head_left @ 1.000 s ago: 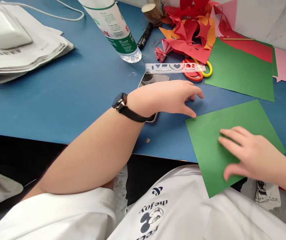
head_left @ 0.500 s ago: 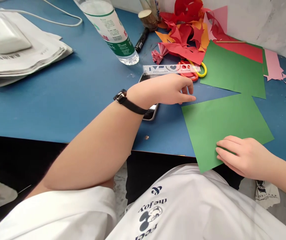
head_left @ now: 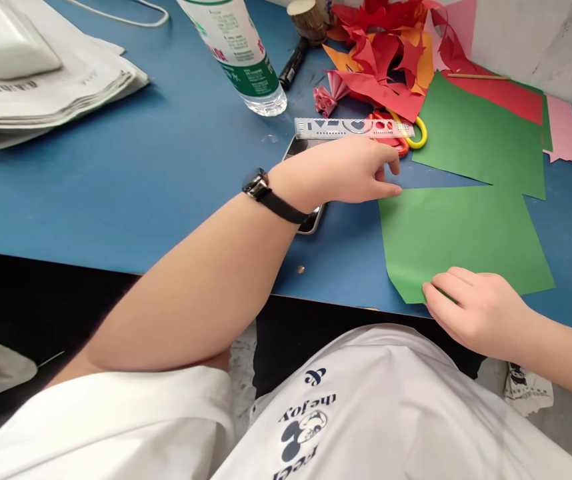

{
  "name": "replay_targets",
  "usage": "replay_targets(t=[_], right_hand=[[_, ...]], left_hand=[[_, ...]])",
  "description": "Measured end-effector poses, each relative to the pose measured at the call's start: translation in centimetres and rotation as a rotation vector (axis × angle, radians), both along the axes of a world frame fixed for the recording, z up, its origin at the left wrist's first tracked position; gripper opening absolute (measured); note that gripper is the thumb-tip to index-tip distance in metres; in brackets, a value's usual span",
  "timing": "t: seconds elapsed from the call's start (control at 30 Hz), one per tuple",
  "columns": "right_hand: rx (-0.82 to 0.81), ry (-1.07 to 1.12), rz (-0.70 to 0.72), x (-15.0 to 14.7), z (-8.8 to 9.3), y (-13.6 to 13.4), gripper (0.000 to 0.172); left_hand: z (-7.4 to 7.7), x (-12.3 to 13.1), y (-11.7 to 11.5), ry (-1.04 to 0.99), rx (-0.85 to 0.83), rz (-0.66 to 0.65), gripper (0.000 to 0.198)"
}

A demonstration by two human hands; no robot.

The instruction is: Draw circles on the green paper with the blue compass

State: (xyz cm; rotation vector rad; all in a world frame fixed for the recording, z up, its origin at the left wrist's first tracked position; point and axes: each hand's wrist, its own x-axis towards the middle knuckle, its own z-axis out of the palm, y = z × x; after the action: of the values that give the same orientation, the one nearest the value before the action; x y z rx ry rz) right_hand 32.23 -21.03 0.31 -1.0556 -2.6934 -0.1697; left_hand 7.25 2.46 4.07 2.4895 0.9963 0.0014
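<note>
A green sheet of paper (head_left: 466,230) lies at the table's front edge, its near left corner bent upward. My right hand (head_left: 479,310) is closed on the sheet's near edge, thumb and fingers together. At the far left corner of the same sheet, my left hand (head_left: 361,170) has its fingers bent but apart, one fingertip at the corner. Under my left wrist lies a phone (head_left: 311,223), partly hidden. Just beyond that hand are a clear stencil ruler (head_left: 331,127) and scissors (head_left: 421,133) with red and yellow handles.
Another green sheet (head_left: 486,133) lies behind, over red paper (head_left: 516,100). Cut red and orange scraps (head_left: 381,60) are piled near the wall. A water bottle (head_left: 251,60), a black marker (head_left: 293,63) and folded newspapers (head_left: 86,93) stand or lie farther left.
The near edge of the green sheet has been bent upward and away by my right hand. My left hand has come to the sheet's far left corner. The view has shifted slightly.
</note>
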Motion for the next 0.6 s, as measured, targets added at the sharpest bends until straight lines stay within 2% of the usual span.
replay_targets(t=[0.03,0.1,0.17,0.2,0.27,0.33,0.37,0.47,0.6], right_hand=[[-0.033,0.019,-0.018,-0.2,0.1,0.3,0.020],[-0.108,0.056,-0.036,-0.4,1.0,1.2,0.028],[-0.204,0.132,-0.054,-0.2,2.6,2.6,0.033],[-0.241,0.193,-0.060,0.0,3.6,3.6,0.027],[-0.440,0.496,-0.205,0.4,5.4,6.0,0.012],[-0.467,0.640,-0.240,0.3,6.6,8.9,0.021],[-0.510,0.789,-0.242,0.1,6.8,10.3,0.023],[-0.647,1.031,-0.272,-1.1,6.9,13.6,0.034],[-0.642,1.133,-0.217,-2.4,7.0,14.4,0.040]], left_hand=[[-0.1,0.1,-0.1,0.001,0.009,-0.007,0.054],[-0.3,0.2,-0.3,0.007,0.023,-0.027,0.054],[-0.5,0.4,-0.4,0.023,0.029,-0.052,0.056],[-0.6,0.5,-0.4,0.032,0.028,-0.063,0.058],[-0.9,0.6,-0.3,0.050,0.026,-0.075,0.064],[-1.2,0.6,0.0,0.063,0.019,-0.075,0.070],[-1.3,0.6,0.1,0.064,0.009,-0.072,0.072],[-1.4,0.8,0.3,0.063,-0.031,-0.034,0.071],[-1.1,1.4,-0.2,0.089,-0.037,0.004,0.064]])
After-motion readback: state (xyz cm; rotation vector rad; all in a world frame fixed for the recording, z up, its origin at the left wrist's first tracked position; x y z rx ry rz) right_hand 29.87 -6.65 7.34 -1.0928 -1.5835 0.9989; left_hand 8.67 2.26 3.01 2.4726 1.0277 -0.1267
